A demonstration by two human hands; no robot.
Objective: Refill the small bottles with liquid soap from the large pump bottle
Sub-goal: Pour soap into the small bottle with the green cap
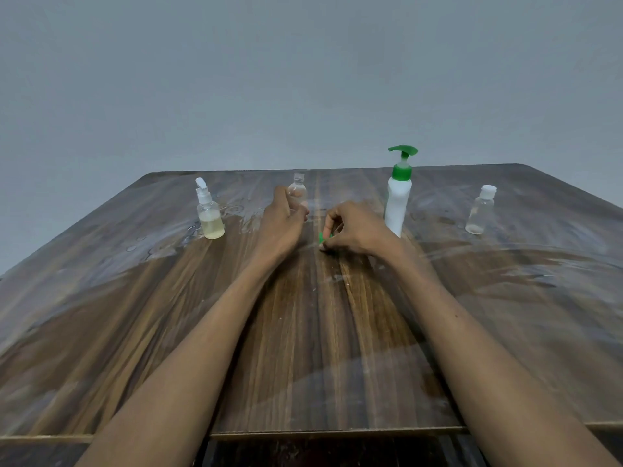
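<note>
Two bare forearms reach forward over a dark wood-grain table (175, 332), its surface streaked with wet smears and droplets toward the far left. Right hand (354, 232) rests low on the tabletop near centre, fingers curled, thumb and fingertips pinching a small green cap (324, 236); only a sliver of the cap shows. Left hand (285, 219) just beside it, slightly farther out, fingers wrapped around the lower body of a clear small bottle (298, 190), which stands upright with its neck uncapped. Just behind the right hand, the large white pump bottle (398, 200) stands upright, green collar and pump head on top, spout pointing left. Far left, apart from the hands, a small spray bottle (209, 214) holds yellowish liquid in roughly its lower half. Far right, well apart, another clear small flip-cap bottle (480, 210), white cap on, appears nearly empty. Plain grey wall (303, 79) behind.
</note>
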